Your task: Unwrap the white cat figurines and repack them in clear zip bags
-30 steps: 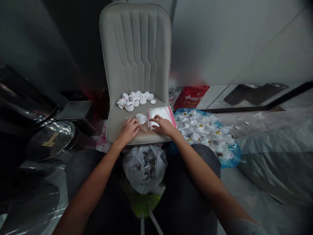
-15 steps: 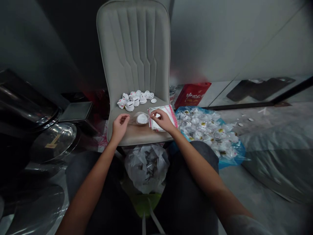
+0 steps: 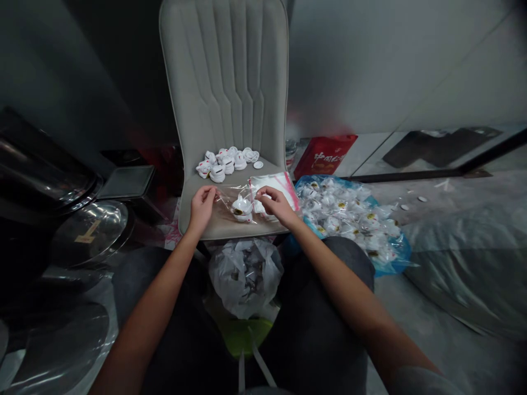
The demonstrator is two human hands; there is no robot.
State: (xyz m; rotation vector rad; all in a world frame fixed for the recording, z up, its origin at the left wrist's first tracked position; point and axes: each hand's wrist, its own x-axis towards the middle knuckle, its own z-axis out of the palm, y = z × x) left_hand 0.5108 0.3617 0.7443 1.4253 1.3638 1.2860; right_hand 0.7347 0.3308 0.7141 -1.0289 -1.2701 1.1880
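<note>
Head-worn view, angled forward and down

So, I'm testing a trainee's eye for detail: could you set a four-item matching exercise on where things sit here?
Things:
1. Loose white figurines
2. Red printed packet
3. White plastic bag
4. Bagged figurines

Places:
A. Beside the chair backrest
B. Between the person's legs
C. On the chair seat
D. On blue plastic

Pairs: 1-C, 2-A, 3-B, 4-D
</note>
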